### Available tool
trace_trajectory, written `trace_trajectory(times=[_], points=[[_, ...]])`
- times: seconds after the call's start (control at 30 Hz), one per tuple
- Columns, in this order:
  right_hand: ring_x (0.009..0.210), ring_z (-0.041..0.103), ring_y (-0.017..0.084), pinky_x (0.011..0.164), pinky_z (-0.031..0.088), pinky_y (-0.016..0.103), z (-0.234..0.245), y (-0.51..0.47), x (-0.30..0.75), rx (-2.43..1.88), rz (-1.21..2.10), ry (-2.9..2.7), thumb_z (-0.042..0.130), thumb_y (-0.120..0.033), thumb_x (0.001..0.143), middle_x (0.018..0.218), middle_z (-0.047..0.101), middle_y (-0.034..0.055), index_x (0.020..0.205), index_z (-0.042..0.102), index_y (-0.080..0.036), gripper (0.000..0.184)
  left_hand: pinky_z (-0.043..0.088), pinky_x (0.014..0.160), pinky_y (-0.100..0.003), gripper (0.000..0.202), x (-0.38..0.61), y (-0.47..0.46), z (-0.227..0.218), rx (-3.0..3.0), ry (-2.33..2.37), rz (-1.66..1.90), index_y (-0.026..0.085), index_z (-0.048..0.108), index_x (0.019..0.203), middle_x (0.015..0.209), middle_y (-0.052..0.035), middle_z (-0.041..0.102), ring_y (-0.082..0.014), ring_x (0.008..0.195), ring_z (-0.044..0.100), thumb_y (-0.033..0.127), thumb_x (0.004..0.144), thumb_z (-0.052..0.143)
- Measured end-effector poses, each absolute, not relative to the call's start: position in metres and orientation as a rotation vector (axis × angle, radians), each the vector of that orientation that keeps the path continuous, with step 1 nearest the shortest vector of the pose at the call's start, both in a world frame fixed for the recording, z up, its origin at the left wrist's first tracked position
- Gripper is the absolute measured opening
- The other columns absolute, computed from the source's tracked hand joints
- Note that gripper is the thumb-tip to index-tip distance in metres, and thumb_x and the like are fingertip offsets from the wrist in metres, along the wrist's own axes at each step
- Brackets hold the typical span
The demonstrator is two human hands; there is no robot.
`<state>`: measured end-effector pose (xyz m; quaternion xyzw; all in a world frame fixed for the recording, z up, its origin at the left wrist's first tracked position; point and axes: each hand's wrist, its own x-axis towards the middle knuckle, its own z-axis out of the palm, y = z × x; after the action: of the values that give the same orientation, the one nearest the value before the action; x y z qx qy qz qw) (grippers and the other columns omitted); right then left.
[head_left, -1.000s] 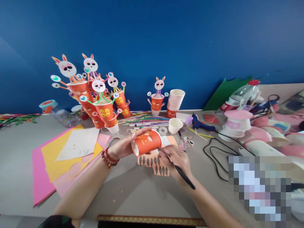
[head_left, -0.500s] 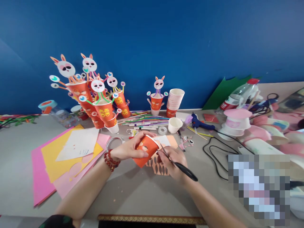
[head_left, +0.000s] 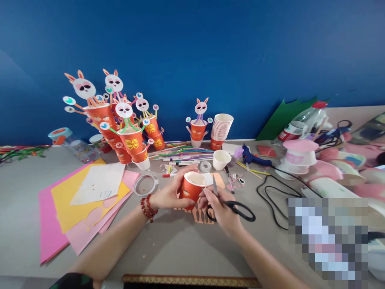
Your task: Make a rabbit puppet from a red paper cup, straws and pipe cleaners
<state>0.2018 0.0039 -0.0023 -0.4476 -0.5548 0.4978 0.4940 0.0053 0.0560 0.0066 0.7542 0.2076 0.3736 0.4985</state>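
My left hand [head_left: 168, 192] is wrapped round a red paper cup [head_left: 191, 187], which stands upright with its white mouth facing up, just above the grey table [head_left: 168, 245]. My right hand [head_left: 221, 206] grips black-handled scissors [head_left: 233, 204]; their blades point up beside the cup's right rim. Under both hands lies an orange paper strip with leaf-shaped cut-outs [head_left: 202, 216]. A red bead bracelet [head_left: 148, 206] is on my left wrist.
Rabbit-faced cup figures [head_left: 126, 124] stand at the back left, one more [head_left: 199, 124] beside a stack of cups [head_left: 221, 130]. Coloured paper sheets [head_left: 81, 196] lie left. A tape ring [head_left: 146, 185], straws [head_left: 180, 154], a white cup [head_left: 221, 159], a blue glue gun [head_left: 252, 157] and black cable [head_left: 272, 196] lie nearby.
My left hand has turned the cup from lying sideways to upright, mouth up. My right hand has swung the scissors so the blades point up at the rim.
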Motion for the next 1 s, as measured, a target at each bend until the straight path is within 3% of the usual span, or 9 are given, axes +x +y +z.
trace_trajectory(times=[0.17,0.27,0.37,0.53,0.73,1.0], points=[[0.062,0.065,0.018,0.059,0.050,0.028,-0.001,0.002,0.208,-1.099,0.860,-1.673,0.053,-0.039,0.095,0.069,0.070,0.0034,0.074,0.063,-0.022,0.029,0.043,0.102,-0.040,0.054,0.008,0.053,0.008,1.470,0.554,0.941,0.027,0.050,0.130,0.133,-0.0101,0.051,-0.0262,0.120,0.052,0.029,0.081,0.073],[0.062,0.064,0.018,0.061,0.050,0.029,-0.001,0.003,0.209,-1.098,0.806,-1.714,0.053,-0.038,0.094,0.069,0.069,0.0035,0.076,0.063,-0.022,0.026,0.046,0.095,-0.035,0.051,0.010,0.050,0.006,1.424,0.619,1.002,0.027,0.051,0.126,0.125,-0.0084,0.055,-0.0228,0.112,0.056,0.028,0.081,0.074],[0.057,0.063,0.017,0.058,0.051,0.027,-0.001,0.004,0.205,-1.090,1.010,-1.585,0.051,-0.043,0.096,0.067,0.069,0.0034,0.077,0.062,-0.021,0.031,0.045,0.097,-0.038,0.054,0.013,0.047,0.001,1.519,0.635,1.051,0.026,0.047,0.127,0.129,-0.0100,0.052,-0.0241,0.114,0.055,0.028,0.080,0.075],[0.047,0.059,0.014,0.049,0.050,0.025,-0.002,0.003,0.196,-0.995,1.355,-1.216,0.054,-0.053,0.092,0.055,0.066,0.0012,0.075,0.061,-0.020,0.038,0.038,0.106,-0.047,0.058,0.020,0.043,-0.005,1.754,0.647,1.257,0.027,0.044,0.124,0.138,-0.0121,0.045,-0.0310,0.131,0.043,0.026,0.077,0.078],[0.052,0.062,0.014,0.052,0.051,0.025,0.001,0.004,0.195,-0.919,1.400,-1.149,0.059,-0.055,0.089,0.059,0.068,0.0018,0.076,0.063,-0.019,0.038,0.049,0.089,-0.034,0.059,0.026,0.040,-0.010,1.381,0.641,1.246,0.029,0.041,0.122,0.130,-0.0076,0.052,-0.0225,0.108,0.059,0.031,0.076,0.079],[0.051,0.061,0.013,0.052,0.049,0.023,0.004,0.005,0.199,-0.880,1.552,-1.071,0.060,-0.053,0.089,0.059,0.069,0.0026,0.077,0.067,-0.017,0.038,0.048,0.091,-0.036,0.065,0.027,0.038,-0.005,1.418,0.713,1.276,0.027,0.038,0.123,0.118,-0.0063,0.055,-0.0221,0.104,0.060,0.036,0.075,0.080]])
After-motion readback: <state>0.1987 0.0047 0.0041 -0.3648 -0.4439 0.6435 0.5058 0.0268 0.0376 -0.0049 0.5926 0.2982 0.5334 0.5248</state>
